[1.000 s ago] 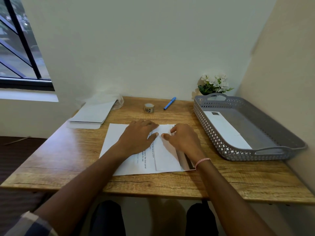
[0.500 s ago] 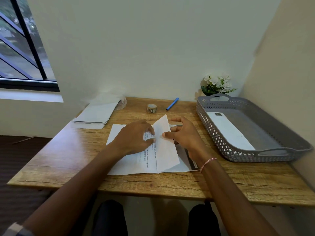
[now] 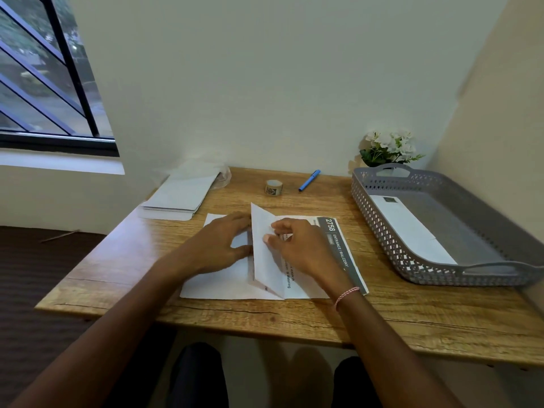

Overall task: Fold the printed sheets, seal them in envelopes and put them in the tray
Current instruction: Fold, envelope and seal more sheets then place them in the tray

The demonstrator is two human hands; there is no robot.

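Flap of printed sheet (image 3: 266, 269) sits pinched in my right hand (image 3: 300, 248); left hand (image 3: 217, 245) presses flat. Align edges squarely before creasing.

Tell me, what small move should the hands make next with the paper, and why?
Probably lay the raised flap flat and press along its crease. The right hand pinches the flap, which stands half upright on the sheet, while the left hand holds the sheet's left part down on the table. The fold looks unfinished.
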